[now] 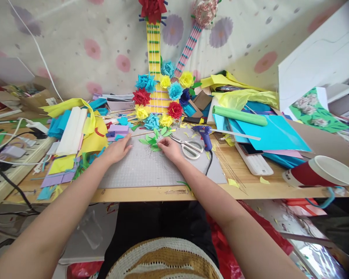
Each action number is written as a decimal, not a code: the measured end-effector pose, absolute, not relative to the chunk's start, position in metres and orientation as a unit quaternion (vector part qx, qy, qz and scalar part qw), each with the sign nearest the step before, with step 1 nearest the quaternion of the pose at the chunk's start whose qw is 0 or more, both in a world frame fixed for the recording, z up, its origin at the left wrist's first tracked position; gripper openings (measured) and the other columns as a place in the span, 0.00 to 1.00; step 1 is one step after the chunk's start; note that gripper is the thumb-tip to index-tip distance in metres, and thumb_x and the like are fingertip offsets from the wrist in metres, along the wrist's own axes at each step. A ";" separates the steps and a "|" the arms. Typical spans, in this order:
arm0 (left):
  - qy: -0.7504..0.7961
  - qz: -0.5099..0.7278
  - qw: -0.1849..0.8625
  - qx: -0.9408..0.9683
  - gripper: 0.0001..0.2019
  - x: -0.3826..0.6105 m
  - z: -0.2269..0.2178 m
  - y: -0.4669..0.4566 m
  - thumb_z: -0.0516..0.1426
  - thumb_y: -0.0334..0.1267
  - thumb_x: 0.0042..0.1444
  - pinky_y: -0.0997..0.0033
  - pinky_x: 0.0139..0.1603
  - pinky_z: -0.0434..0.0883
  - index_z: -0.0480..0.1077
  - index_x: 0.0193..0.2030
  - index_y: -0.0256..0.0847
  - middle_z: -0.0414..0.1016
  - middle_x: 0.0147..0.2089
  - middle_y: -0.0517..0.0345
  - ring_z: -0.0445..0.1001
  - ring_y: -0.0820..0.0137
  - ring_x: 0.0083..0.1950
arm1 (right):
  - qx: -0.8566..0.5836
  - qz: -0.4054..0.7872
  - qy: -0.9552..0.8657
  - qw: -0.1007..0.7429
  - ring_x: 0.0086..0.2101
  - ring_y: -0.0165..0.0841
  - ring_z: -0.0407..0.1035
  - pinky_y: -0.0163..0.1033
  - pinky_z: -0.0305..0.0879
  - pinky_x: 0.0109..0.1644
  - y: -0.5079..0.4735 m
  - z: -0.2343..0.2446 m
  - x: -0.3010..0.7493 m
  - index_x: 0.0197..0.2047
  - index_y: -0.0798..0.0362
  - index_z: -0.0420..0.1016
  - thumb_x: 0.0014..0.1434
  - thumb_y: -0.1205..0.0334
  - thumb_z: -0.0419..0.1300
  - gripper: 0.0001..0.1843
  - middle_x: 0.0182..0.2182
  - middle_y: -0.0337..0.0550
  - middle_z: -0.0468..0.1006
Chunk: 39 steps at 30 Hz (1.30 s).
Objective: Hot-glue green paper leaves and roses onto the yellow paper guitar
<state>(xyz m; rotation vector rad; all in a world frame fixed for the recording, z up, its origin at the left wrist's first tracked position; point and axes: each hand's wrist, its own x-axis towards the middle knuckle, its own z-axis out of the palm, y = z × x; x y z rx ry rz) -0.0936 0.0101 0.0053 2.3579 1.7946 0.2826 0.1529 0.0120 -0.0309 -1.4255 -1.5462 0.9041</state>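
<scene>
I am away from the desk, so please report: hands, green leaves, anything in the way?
Left hand: open, beside purple paper. Right hand: fingers together at green leaves, grip unclear. Leaves: clustered on grey mat. Scissors, glue gun close by right hand.

— How's the light?
— Bright, soft, even across the grey gridded cutting mat (pixel 125 170); shadows are faint. Below the mat, it's dimmer.
— Distortion?
— Right of the mat, the tapered red-and-white paper cup (pixel 314 172) stretches sideways; the mat's fine grid looks soft.

What the right hand (pixel 170 148) pinches is too small to tell.
</scene>
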 end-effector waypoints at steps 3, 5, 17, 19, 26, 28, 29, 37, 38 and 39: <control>0.620 0.069 0.032 0.781 0.28 -0.111 0.011 0.007 0.45 0.43 0.60 0.61 0.49 0.66 0.49 0.66 0.42 0.69 0.57 0.45 0.70 0.57 0.53 | -0.568 0.359 -0.615 0.412 0.28 0.28 0.66 0.34 0.62 0.32 0.012 -0.030 0.153 0.29 0.51 0.69 0.50 0.57 0.58 0.06 0.26 0.35 0.73; 0.633 0.050 0.002 0.772 0.27 -0.118 0.017 0.007 0.46 0.41 0.59 0.62 0.47 0.67 0.51 0.65 0.42 0.71 0.54 0.45 0.72 0.58 0.50 | -0.568 0.361 -0.614 0.413 0.28 0.28 0.66 0.34 0.62 0.33 0.012 -0.030 0.153 0.29 0.51 0.70 0.50 0.58 0.58 0.06 0.26 0.35 0.73; 0.636 0.205 -0.055 0.742 0.15 -0.068 0.033 0.013 0.48 0.35 0.55 0.61 0.48 0.64 0.69 0.46 0.40 0.75 0.45 0.49 0.72 0.60 0.46 | -0.540 0.406 -0.579 0.456 0.24 0.27 0.64 0.33 0.63 0.27 0.014 -0.033 0.153 0.28 0.51 0.68 0.49 0.56 0.59 0.08 0.24 0.35 0.71; 0.615 0.286 -0.043 0.733 0.10 -0.053 0.028 0.015 0.50 0.36 0.55 0.62 0.47 0.64 0.70 0.39 0.39 0.75 0.41 0.49 0.71 0.61 0.45 | -0.521 0.437 -0.556 0.479 0.23 0.27 0.63 0.33 0.63 0.25 0.014 -0.032 0.152 0.28 0.51 0.67 0.48 0.55 0.59 0.08 0.24 0.35 0.70; 0.584 0.538 0.110 0.598 0.15 -0.019 -0.002 0.015 0.53 0.43 0.54 0.70 0.36 0.64 0.57 0.20 0.41 0.65 0.26 0.58 0.65 0.71 0.31 | -0.471 0.499 -0.506 0.523 0.28 0.30 0.68 0.32 0.59 0.22 0.008 -0.015 0.157 0.28 0.51 0.65 0.45 0.52 0.60 0.13 0.24 0.38 0.73; 0.552 0.570 0.209 0.571 0.12 -0.014 -0.007 0.011 0.53 0.45 0.54 0.71 0.33 0.65 0.60 0.24 0.41 0.65 0.26 0.60 0.66 0.73 0.29 | -0.459 0.506 -0.518 0.514 0.26 0.29 0.67 0.31 0.58 0.22 0.006 -0.012 0.160 0.28 0.51 0.66 0.44 0.50 0.61 0.14 0.23 0.38 0.73; 0.527 0.582 0.264 0.561 0.11 -0.012 -0.008 0.009 0.54 0.46 0.53 0.72 0.32 0.65 0.62 0.28 0.41 0.66 0.27 0.60 0.67 0.73 0.29 | -0.454 0.508 -0.527 0.508 0.25 0.29 0.66 0.31 0.57 0.22 0.006 -0.011 0.161 0.28 0.51 0.66 0.44 0.49 0.61 0.15 0.23 0.38 0.73; 0.420 0.563 0.519 0.487 0.25 0.002 -0.003 -0.005 0.65 0.43 0.37 0.71 0.32 0.71 0.60 0.41 0.41 0.72 0.34 0.59 0.72 0.71 0.35 | -0.403 0.502 -0.625 0.441 0.23 0.27 0.64 0.33 0.58 0.26 0.001 -0.013 0.159 0.27 0.52 0.66 0.46 0.50 0.61 0.14 0.22 0.37 0.72; 0.422 0.553 0.527 0.488 0.25 0.003 -0.003 -0.006 0.66 0.42 0.36 0.71 0.32 0.71 0.61 0.41 0.40 0.72 0.33 0.60 0.72 0.72 0.34 | -0.400 0.493 -0.638 0.435 0.24 0.28 0.64 0.34 0.59 0.27 0.000 -0.013 0.158 0.27 0.52 0.66 0.46 0.50 0.61 0.14 0.22 0.38 0.72; 0.426 0.544 0.532 0.490 0.25 0.004 -0.003 -0.007 0.66 0.41 0.36 0.72 0.32 0.71 0.62 0.40 0.40 0.71 0.31 0.61 0.72 0.73 0.33 | -0.401 0.482 -0.650 0.430 0.24 0.28 0.64 0.34 0.60 0.28 0.000 -0.013 0.158 0.27 0.52 0.66 0.47 0.51 0.60 0.13 0.22 0.38 0.72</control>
